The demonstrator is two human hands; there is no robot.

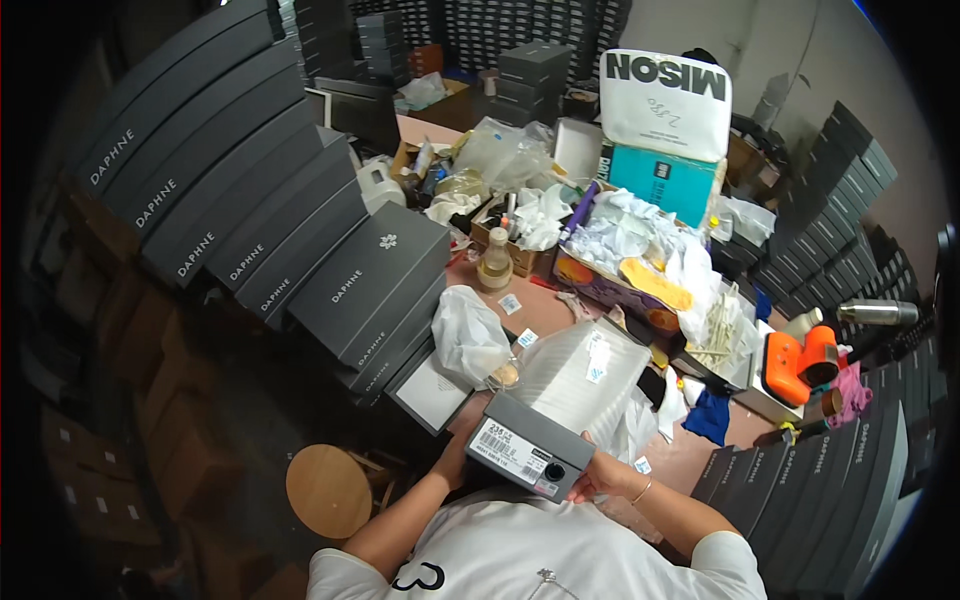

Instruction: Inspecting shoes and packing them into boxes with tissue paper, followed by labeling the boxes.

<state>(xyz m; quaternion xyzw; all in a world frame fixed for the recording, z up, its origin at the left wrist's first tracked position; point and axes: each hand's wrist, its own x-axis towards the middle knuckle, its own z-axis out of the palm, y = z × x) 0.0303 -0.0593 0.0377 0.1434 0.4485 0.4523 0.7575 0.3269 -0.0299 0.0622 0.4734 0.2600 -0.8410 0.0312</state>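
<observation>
We record the held box as matt cardboard, its label smooth paper. We also note ribbed translucent plastic wrap, a crinkled plastic bag, a glossy metal flask, a smooth wooden stool, and rumpled blue cloth.

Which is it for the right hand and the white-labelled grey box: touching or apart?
Touching: the head view shows the right hand clasping the grey box at its right end.

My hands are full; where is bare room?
The wooden stool, left of the left hand, looks bare. Small pink tabletop patches show between bottle and purple box, and below the blue cloth. Behind, plastic bags and paper crowd it.
</observation>
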